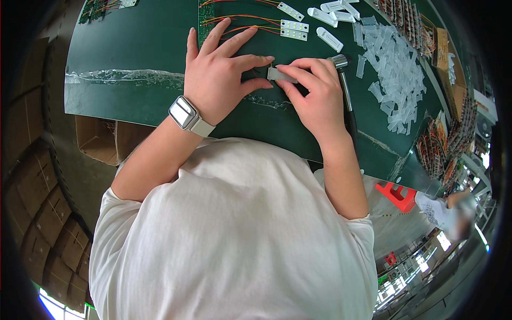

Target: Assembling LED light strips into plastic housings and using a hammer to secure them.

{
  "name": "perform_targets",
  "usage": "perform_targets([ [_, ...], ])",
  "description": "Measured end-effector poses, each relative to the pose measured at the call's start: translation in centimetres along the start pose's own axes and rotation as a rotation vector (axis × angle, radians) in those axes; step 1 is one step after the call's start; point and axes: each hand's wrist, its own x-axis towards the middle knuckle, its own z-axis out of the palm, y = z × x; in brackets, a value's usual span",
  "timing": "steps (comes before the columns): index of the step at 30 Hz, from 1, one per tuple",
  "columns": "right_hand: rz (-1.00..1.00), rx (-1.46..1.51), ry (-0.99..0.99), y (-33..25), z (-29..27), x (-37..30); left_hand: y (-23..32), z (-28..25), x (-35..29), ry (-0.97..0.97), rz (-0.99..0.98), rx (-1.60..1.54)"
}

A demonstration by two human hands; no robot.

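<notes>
My right hand (320,93) pinches a small pale grey strip-like piece (281,76) between thumb and fingers, just above the green table. My left hand (221,72) is spread open beside it, thumb and index finger apart on either side of the piece's left end. Its middle and ring fingertips lie over red and yellow wires. Those wires run from a green circuit board (206,24) to small white LED boards (294,30). Thin dark wire seems to show between my hands, too small to make out. A hammer (344,80) lies beside my right hand, partly hidden by it.
A heap of translucent plastic strips (394,69) covers the table's right side. Several white plastic housings (329,39) lie at the far edge. Stacked wired boards (434,146) stand at right. Cardboard boxes (96,140) sit below the left edge. A person (445,213) is near a red stool (397,197).
</notes>
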Motion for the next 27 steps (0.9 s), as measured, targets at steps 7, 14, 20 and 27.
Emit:
perform_targets([
  [7,0.006,-0.024,0.007,-0.1,-0.1,-0.1,0.2,0.1,0.1,0.000,0.003,0.001],
  [14,0.168,-0.212,0.196,0.0,-4.2,-2.5,0.1,-0.2,0.0,-0.021,-0.010,0.009],
  [20,0.654,-0.210,-0.038,2.0,-7.1,-7.8,0.1,-0.4,0.1,-0.025,-0.010,0.002],
  [27,0.760,0.155,0.028,-1.9,-7.0,-9.8,0.1,-0.1,0.1,-0.013,0.003,-0.005],
])
